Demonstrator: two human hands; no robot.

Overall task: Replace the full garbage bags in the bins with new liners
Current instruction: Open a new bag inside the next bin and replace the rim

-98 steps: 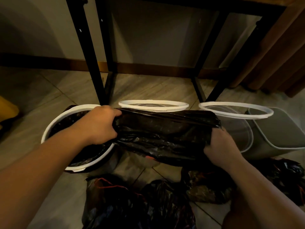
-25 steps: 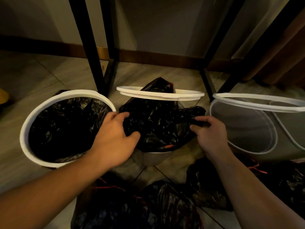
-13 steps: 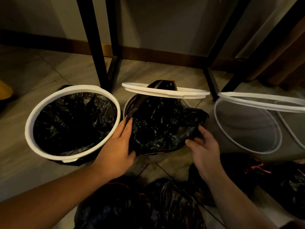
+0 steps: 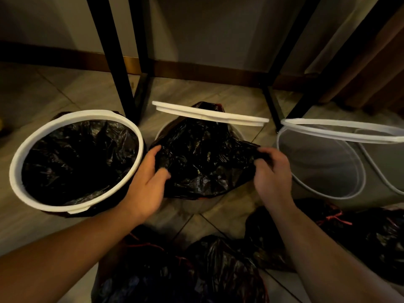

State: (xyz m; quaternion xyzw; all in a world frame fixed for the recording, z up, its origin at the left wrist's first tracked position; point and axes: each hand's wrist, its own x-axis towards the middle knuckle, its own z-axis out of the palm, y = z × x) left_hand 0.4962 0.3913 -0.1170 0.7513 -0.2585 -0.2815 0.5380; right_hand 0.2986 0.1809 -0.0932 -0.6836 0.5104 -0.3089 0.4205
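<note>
Three round bins stand in a row on the floor. The left bin (image 4: 20, 156) has a black liner inside and its white ring pressed on. Over the middle bin (image 4: 196, 207) lies a new black liner (image 4: 203, 158), with that bin's white ring (image 4: 209, 115) tipped up behind it. My left hand (image 4: 148, 182) grips the liner's left edge and my right hand (image 4: 272, 171) pinches its right edge. The right bin (image 4: 323, 162) shows no liner and its ring (image 4: 341, 129) is raised.
Several tied, full black garbage bags (image 4: 196, 270) with red drawstrings lie on the tiles near my arms. Black metal table legs (image 4: 113, 60) stand just behind the bins. A grey rectangular bin (image 4: 380, 162) sits at the far right.
The liner went from stretched between my hands to draped over the middle bin. Over the last second both hands shifted along its edges and spread it wider.
</note>
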